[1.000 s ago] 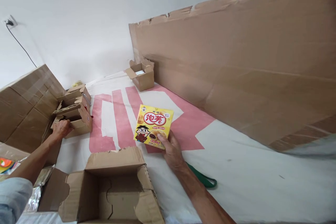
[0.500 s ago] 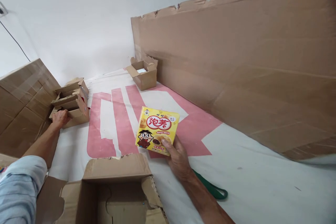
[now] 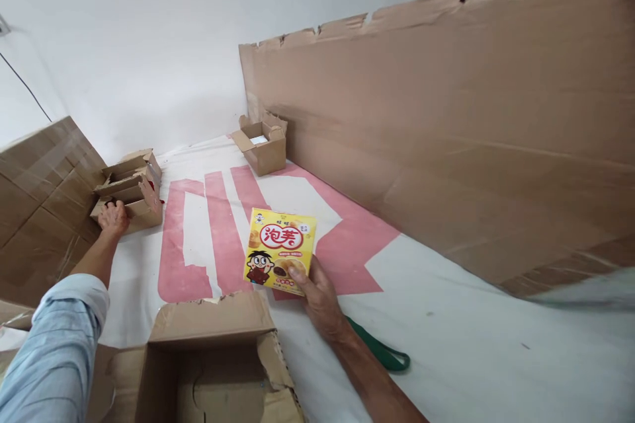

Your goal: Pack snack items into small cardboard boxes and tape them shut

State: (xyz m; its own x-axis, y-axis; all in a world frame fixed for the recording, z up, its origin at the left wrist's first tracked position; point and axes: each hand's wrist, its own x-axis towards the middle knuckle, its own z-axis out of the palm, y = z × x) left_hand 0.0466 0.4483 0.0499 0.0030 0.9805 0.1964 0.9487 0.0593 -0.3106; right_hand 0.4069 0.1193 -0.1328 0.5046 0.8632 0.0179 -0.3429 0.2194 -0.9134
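My right hand (image 3: 322, 294) holds a yellow snack box (image 3: 279, 251), thumb on its front and the other fingers hidden behind it. Red lettering and a cartoon child show on the face turned toward me. At the far left, my left hand (image 3: 114, 217) is closed over the near edge of a small open cardboard box (image 3: 145, 215), its fingertips partly hidden. Another small cardboard box (image 3: 131, 164) stands just behind that one. In front of me lies a larger open carton (image 3: 213, 320), its bare inside showing and its flaps folded out.
A tall cardboard sheet (image 3: 421, 112) walls the right side, and a cardboard panel (image 3: 44, 192) stands at the left. At the back sits a small open box (image 3: 265, 157) with something white inside. A green strap (image 3: 381, 347) lies by my right forearm on the white, pink-printed cover (image 3: 446, 350).
The view has shifted slightly, so most things appear farther left. My left hand stays at the small box's edge, its knuckles a little higher. My right hand still holds the yellow snack box.
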